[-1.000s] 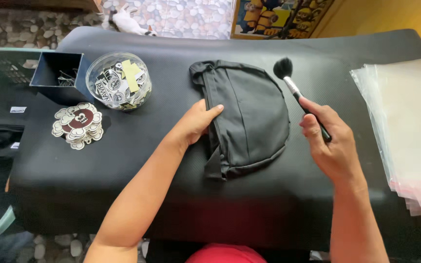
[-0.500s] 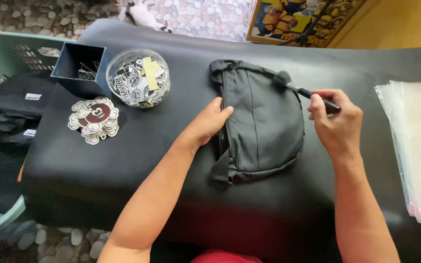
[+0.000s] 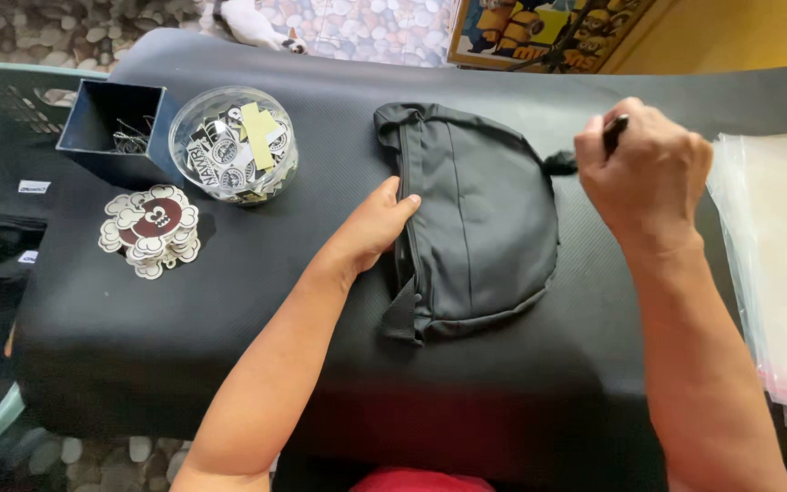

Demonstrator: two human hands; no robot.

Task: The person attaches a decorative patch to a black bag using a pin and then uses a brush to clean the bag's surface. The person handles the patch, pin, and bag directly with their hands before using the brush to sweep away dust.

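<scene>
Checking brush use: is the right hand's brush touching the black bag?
Yes, the brush in the right hand meets the black bag's right edge.

Daylight scene, bright and even, exposure fine. Light came from the upper right: the yellow wall at top right was warm and strongly lit, and the stack of clear plastic sheets (image 3: 781,273) was near blown out, pale with little detail. The black padded table (image 3: 229,346) carried a soft sheen across its top and fell into deep shadow along the near edge. Soft shadow sat under the left hand (image 3: 371,228) and forearm. Glare spots showed on the clear round tub (image 3: 232,144). Focus was sharp centre-frame; slight blur on the right hand (image 3: 644,173). Mild wide-angle bend at the edges.
</scene>
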